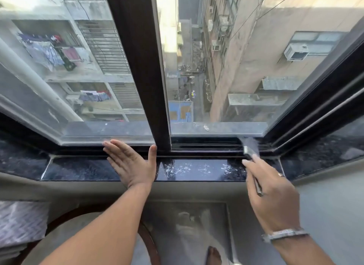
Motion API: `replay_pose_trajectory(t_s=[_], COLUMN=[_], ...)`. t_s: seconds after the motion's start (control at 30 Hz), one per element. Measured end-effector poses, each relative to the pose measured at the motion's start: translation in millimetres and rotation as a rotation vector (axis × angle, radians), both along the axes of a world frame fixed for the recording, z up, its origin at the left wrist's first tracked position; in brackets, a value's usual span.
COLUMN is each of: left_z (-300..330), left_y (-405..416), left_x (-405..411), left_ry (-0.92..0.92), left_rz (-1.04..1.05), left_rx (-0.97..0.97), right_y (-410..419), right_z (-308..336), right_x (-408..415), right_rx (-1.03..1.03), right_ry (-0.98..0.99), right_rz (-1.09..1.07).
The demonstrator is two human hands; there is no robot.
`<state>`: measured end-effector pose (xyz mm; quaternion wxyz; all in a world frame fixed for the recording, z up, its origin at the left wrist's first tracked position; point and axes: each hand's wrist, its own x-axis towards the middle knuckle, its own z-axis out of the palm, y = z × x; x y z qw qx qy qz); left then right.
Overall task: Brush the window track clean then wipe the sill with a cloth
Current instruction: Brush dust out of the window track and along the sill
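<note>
The small flat paintbrush with pale bristles and a metal ferrule looks light and stiff in the handle, soft at the tip; it is best held low on the handle, as here. The right hand has its fingers closed around that handle, bristles blurred in the dark metal window track near its right corner. Just inside the track, the black speckled stone sill carries white smears. The left hand lies flat across sill and track, fingers spread, left of the brush. No cloth shows.

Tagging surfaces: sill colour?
Dark speckled stone sill, with white smudges right of centre; head view.
</note>
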<state>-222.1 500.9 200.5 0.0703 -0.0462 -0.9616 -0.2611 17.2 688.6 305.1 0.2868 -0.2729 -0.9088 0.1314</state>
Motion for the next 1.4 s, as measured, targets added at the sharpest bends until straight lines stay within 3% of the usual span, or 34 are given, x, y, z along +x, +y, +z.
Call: replay_pose_trajectory(t_s=[0.13, 0.23, 0.4, 0.63, 0.8, 0.93, 1.03, 1.27, 1.4], left_z=[-2.0, -3.8, -5.1, -4.6, -3.2, -4.1, -6.0, -8.1, -6.6], left_y=[0.1, -1.0, -1.5, -1.0, -1.4, -1.0, -1.4, -0.9, -0.2], left_x=[-2.0, -3.3, -4.9, -3.8, -3.5, -3.9, -4.9, -6.2, -4.3], left_ry=[-0.002, 0.01, 0.012, 0.006, -0.001, 0.007, 0.009, 0.014, 0.006], left_rz=[0.004, 0.001, 0.005, 0.0, -0.009, -0.007, 0.001, 0.016, 0.012], left_rx=[0.005, 0.014, 0.031, 0.029, 0.036, 0.043, 0.04, 0.034, 0.034], right_y=[-46.5, -59.3, -23.0, 30.9, -26.8, -52.7, -37.2, 29.0, -0.6], right_z=[6.1, 2.9, -13.9, -20.0, -12.6, -15.0, -18.6, -17.3, -5.0], right_x=[-29.8, -65.5, -54.8, 8.1, -7.6, -36.3, -41.2, 12.7, 3.8], right_rx=[0.007, -0.061, -0.166, -0.148, -0.011, -0.085, -0.15, -0.09, -0.046], right_ry=[0.017, -0.028, -0.019, -0.052, 0.016, -0.064, -0.13, -0.094, 0.07], right_rz=[0.26, 0.332, 0.174, -0.269, -0.029, 0.269, 0.236, -0.188, 0.063])
